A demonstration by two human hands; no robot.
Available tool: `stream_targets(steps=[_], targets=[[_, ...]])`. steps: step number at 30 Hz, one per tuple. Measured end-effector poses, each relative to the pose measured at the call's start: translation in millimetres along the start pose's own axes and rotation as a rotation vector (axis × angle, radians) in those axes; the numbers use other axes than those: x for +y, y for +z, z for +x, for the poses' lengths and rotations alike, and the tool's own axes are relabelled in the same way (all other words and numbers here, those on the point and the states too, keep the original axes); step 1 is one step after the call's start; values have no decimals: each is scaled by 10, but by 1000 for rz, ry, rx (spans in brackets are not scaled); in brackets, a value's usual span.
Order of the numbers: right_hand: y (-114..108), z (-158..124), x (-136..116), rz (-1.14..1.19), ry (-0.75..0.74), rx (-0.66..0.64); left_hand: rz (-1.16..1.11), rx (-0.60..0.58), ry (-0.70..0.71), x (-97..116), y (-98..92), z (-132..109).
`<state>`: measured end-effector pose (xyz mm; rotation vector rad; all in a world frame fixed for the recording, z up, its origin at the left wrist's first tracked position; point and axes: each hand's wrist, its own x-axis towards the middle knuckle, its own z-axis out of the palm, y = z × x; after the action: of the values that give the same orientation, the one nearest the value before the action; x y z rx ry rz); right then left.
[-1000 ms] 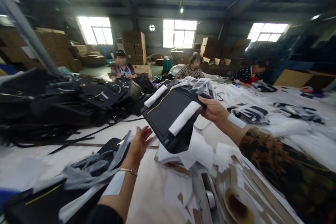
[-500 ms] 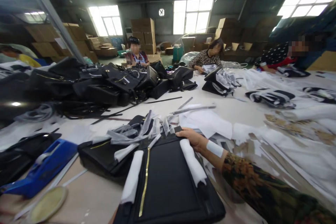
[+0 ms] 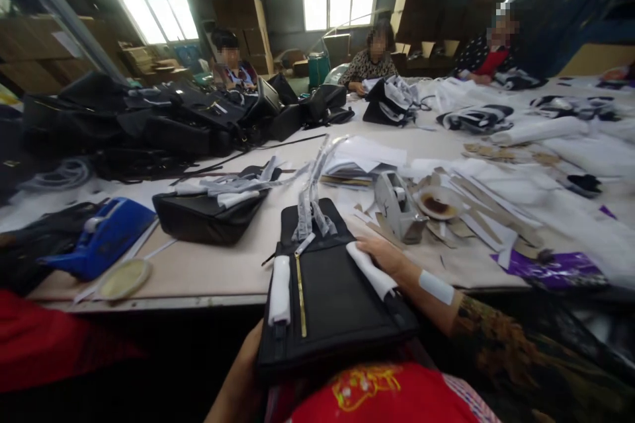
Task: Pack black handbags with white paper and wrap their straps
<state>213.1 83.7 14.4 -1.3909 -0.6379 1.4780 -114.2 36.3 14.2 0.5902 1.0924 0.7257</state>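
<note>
A black bag (image 3: 332, 297) with a gold zip and two white paper-wrapped straps rests against my lap and the table's near edge (image 3: 149, 301). My right hand (image 3: 384, 254) lies on the bag's upper right side, fingers curled over the wrapped strap (image 3: 372, 271). My left hand (image 3: 251, 350) is under the bag's lower left corner, its fingers hidden by the bag. Grey plastic strips (image 3: 310, 201) hang from the bag's top.
A second black bag (image 3: 208, 215) lies to the left, a blue tape dispenser (image 3: 106, 234) and round lid (image 3: 122, 277) beyond it. A grey tape dispenser (image 3: 397, 205) and dish (image 3: 439, 201) stand right. A heap of black bags (image 3: 163, 119) is far left. Three people sit opposite.
The bag came down from mid-air over the table to my lap at the table's near edge. My left hand went from open in the air to beneath the bag.
</note>
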Motion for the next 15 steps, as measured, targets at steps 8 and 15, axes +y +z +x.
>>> stream_targets(steps=[8,15], targets=[[-419,-863,515,20,-75,145,179,53,74,-443,-52,210],[-445,-1235,554,-279,-200,229,271,243,212,-435,-187,91]])
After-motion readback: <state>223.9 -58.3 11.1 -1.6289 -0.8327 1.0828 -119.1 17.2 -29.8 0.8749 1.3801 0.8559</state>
